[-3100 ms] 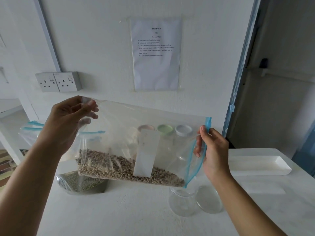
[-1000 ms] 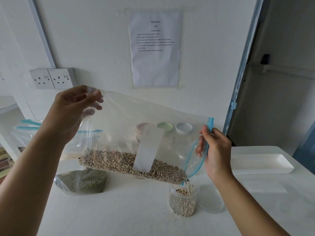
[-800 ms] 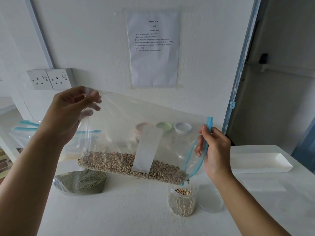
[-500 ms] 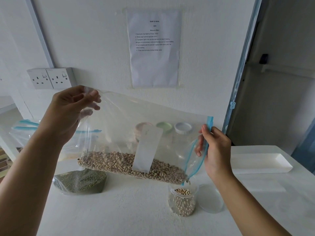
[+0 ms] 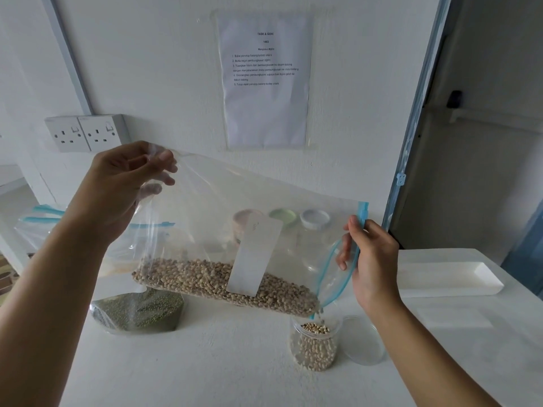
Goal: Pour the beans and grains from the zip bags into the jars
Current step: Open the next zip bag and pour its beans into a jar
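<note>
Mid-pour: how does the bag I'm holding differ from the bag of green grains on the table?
The held bag hangs tilted, pinched by the left hand and right hand; the green bag lies on the table. The held bag carries pale beans, the green bag dark green grains. The held bag's mouth is open above the jar; the green bag's mouth is hidden. Both are clear plastic.

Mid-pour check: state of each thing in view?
Clear zip bag of pale beans: open, tilted, pouring.
Small clear plastic jar: uncapped, nearly full.
Round clear lid: off, beside jar.
Bag of green beans: lying on table.
Left hand: pinching bag's raised corner.
Right hand: gripping blue zip edge.
</note>
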Demonstrator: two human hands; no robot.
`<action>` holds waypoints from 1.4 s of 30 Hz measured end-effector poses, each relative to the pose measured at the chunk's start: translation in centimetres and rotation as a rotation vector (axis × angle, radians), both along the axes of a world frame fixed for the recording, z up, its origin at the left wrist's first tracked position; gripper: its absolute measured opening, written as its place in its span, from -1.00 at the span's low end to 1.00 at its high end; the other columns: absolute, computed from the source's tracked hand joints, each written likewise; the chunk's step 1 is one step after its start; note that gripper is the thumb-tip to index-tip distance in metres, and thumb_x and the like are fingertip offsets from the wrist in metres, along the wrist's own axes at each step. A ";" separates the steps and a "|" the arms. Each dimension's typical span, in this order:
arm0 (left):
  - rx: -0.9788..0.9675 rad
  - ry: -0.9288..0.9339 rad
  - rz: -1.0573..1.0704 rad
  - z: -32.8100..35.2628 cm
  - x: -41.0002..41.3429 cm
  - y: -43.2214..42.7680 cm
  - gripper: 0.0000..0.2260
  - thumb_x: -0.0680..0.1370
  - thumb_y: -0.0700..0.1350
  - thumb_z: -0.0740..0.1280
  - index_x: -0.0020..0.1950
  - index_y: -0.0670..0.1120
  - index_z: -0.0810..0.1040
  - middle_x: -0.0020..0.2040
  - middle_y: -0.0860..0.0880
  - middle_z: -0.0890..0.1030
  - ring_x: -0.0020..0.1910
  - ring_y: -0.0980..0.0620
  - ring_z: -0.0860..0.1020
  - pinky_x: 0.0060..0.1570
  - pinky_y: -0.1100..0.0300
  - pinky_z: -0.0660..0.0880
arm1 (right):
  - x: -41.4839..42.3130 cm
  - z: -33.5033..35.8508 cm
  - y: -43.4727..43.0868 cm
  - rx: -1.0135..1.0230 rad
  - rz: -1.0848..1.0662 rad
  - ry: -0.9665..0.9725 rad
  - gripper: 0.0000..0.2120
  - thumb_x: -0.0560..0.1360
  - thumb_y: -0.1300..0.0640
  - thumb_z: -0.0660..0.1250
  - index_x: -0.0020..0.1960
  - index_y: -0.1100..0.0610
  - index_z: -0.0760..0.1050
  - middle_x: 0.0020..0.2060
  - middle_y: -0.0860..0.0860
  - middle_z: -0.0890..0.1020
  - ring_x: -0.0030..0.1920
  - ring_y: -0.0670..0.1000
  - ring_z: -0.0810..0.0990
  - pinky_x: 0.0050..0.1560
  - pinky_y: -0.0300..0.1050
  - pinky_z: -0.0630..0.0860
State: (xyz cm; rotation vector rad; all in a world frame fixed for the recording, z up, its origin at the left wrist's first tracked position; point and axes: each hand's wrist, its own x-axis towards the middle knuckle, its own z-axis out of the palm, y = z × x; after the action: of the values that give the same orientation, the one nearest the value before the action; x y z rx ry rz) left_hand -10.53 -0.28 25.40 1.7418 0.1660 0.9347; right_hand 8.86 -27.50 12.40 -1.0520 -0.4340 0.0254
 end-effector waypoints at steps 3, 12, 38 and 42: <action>0.004 0.000 -0.003 0.0 0.1 0.0 -0.91 0.49 -0.02 0.43 -0.14 -0.02 0.68 -0.17 -0.03 0.65 -0.18 0.05 0.60 -0.10 0.17 0.48 | 0.1 0.0 0.0 0.010 0.002 0.005 -0.74 0.52 0.01 0.40 -0.24 0.16 0.57 -0.47 0.09 0.42 -0.50 0.03 0.32 -0.48 -0.11 0.31; 0.013 0.005 0.006 -0.1 0.3 0.1 -0.91 0.53 -0.05 0.41 -0.14 -0.01 0.69 -0.18 0.00 0.66 -0.20 0.07 0.60 -0.11 0.16 0.46 | 0.1 -0.2 0.0 0.000 0.001 -0.001 -0.74 0.55 0.04 0.39 -0.26 0.15 0.57 -0.47 0.09 0.42 -0.51 0.04 0.31 -0.48 -0.12 0.31; 0.024 0.011 -0.002 0.6 0.1 0.0 -0.91 0.52 -0.06 0.41 -0.16 -0.01 0.68 -0.18 -0.02 0.65 -0.21 0.07 0.60 -0.13 0.20 0.48 | -0.1 -0.1 0.0 0.008 -0.013 -0.001 -0.74 0.59 0.12 0.36 -0.18 0.27 0.53 -0.48 0.09 0.41 -0.51 0.03 0.32 -0.50 -0.14 0.30; 0.023 0.005 -0.008 0.8 0.0 -0.3 -0.91 0.50 -0.03 0.43 -0.18 0.00 0.69 -0.19 -0.01 0.65 -0.21 0.07 0.59 -0.09 0.16 0.45 | -0.1 -0.1 0.0 0.011 -0.011 -0.001 -0.75 0.60 0.12 0.36 -0.19 0.25 0.54 -0.47 0.10 0.41 -0.51 0.03 0.32 -0.49 -0.14 0.31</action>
State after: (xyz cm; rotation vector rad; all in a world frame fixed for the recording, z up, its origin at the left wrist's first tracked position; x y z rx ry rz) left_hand -10.50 -0.55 26.18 1.7643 0.1519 0.9299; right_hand 8.79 -27.52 12.33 -1.0437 -0.4288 0.0122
